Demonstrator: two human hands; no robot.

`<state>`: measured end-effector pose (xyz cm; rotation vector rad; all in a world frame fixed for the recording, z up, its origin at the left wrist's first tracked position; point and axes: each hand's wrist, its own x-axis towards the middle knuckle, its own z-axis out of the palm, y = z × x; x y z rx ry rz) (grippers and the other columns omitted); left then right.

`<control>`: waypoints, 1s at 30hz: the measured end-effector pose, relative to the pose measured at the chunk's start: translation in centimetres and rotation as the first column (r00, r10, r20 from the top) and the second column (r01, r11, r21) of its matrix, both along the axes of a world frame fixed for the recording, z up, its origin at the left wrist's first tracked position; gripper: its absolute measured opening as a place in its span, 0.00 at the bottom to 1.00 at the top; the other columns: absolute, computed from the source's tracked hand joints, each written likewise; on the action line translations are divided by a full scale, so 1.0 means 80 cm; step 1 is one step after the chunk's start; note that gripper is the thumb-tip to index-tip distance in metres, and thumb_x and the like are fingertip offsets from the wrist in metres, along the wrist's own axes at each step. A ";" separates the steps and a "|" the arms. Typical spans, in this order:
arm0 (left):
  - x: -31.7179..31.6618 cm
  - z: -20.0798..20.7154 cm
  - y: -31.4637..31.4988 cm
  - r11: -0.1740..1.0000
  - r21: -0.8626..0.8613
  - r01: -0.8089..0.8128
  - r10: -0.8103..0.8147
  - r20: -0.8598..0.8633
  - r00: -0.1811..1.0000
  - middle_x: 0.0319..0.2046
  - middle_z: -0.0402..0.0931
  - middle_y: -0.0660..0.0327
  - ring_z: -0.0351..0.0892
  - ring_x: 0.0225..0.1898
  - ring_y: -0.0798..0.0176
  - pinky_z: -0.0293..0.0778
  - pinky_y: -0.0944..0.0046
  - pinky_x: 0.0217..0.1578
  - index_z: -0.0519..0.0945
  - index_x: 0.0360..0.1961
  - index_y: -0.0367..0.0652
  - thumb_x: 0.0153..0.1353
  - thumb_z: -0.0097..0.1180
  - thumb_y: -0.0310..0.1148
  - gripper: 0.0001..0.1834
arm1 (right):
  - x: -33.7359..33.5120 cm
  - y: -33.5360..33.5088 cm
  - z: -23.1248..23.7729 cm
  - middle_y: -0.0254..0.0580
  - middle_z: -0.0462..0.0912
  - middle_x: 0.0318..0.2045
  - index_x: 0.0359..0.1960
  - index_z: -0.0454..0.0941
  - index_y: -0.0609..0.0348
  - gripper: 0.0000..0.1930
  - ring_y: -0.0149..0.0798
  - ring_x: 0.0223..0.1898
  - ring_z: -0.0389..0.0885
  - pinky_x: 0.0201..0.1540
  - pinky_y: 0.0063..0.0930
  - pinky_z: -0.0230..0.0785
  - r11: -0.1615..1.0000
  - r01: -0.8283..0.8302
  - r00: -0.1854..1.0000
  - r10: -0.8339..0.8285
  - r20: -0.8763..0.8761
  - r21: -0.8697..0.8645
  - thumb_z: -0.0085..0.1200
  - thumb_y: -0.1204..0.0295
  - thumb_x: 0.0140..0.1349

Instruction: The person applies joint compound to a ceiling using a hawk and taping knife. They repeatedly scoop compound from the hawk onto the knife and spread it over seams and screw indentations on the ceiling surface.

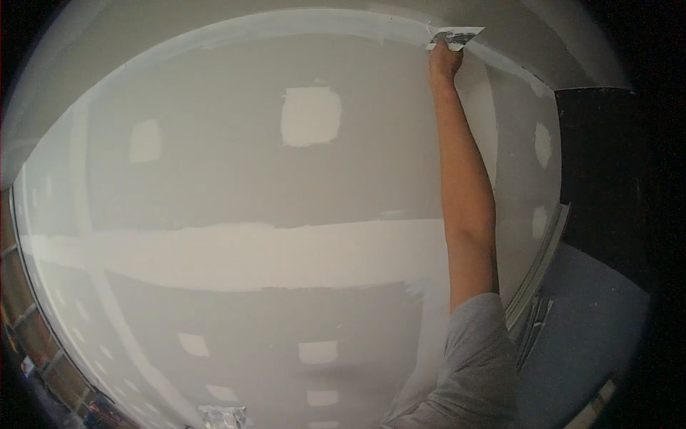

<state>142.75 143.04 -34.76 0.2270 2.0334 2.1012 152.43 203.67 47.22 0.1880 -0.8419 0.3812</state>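
Observation:
My right arm reaches up high, a grey short sleeve at its shoulder. At its end my right hand (444, 63) is closed around a drywall taping knife (461, 34). The wide blade carries white and dark grey smears and lies at the seam where the drywall wall (214, 93) meets the ceiling (286, 6). Whether the blade's edge touches the surface I cannot tell. At the lower edge, a shiny metal piece (224, 417) smeared with white compound shows only in part. My left hand is out of view.
White compound patches (311, 116) and a broad horizontal band (250, 256) cover parts of the wall. On the right are a dark opening (607, 157), a pale trim edge (536, 275) and a blue-grey panel (593, 307). Wooden framing (32, 336) stands at far left.

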 end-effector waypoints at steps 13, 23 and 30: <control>0.037 -0.044 0.001 0.814 0.563 0.141 -0.174 0.004 0.985 0.47 0.78 0.54 0.70 0.24 0.70 0.72 0.62 0.26 0.56 0.72 0.58 0.69 0.49 0.39 0.31 | 0.028 0.028 0.034 0.65 0.79 0.49 0.54 0.71 0.71 0.21 0.61 0.55 0.77 0.59 0.48 0.66 0.996 0.005 0.989 0.008 0.149 -0.086 0.46 0.72 0.61; 0.054 -0.064 -0.025 0.868 0.495 0.025 -0.047 0.031 0.998 0.40 0.80 0.52 0.68 0.21 0.70 0.72 0.63 0.25 0.55 0.73 0.56 0.69 0.48 0.39 0.32 | -0.002 -0.035 0.076 0.67 0.83 0.40 0.40 0.79 0.77 0.16 0.60 0.47 0.82 0.52 0.45 0.72 0.960 0.149 0.985 -0.124 0.118 -0.236 0.47 0.74 0.57; 0.074 -0.038 -0.035 0.903 0.427 -0.050 0.051 0.009 0.999 0.42 0.79 0.51 0.69 0.22 0.71 0.72 0.64 0.25 0.56 0.72 0.55 0.69 0.48 0.40 0.32 | -0.050 -0.061 0.112 0.68 0.82 0.38 0.37 0.77 0.78 0.13 0.58 0.43 0.84 0.46 0.44 0.77 0.959 0.135 0.979 -0.090 0.184 -0.249 0.52 0.74 0.57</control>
